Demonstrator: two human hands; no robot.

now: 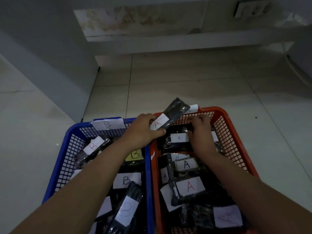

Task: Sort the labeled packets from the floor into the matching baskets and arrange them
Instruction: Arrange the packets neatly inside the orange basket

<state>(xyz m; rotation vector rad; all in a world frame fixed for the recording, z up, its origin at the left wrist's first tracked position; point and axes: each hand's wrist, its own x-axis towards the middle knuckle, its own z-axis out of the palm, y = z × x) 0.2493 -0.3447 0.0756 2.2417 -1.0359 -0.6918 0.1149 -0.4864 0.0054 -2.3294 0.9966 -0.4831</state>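
Left hand [143, 130] holds packet [173, 114] labeled "A".

Two baskets side by side: one blue basket [67, 149], one orange basket [236, 142]. Two hands. One packet [173, 114] held up, labelled A. Packets inside overlap; exact count unclear.

A pale tiled floor [185, 85] with thin grout lines carries two mesh plastic baskets. The blue basket [67, 149] sits on the left, touching the orange basket [236, 146] on the right. Both rest directly on the tiles.
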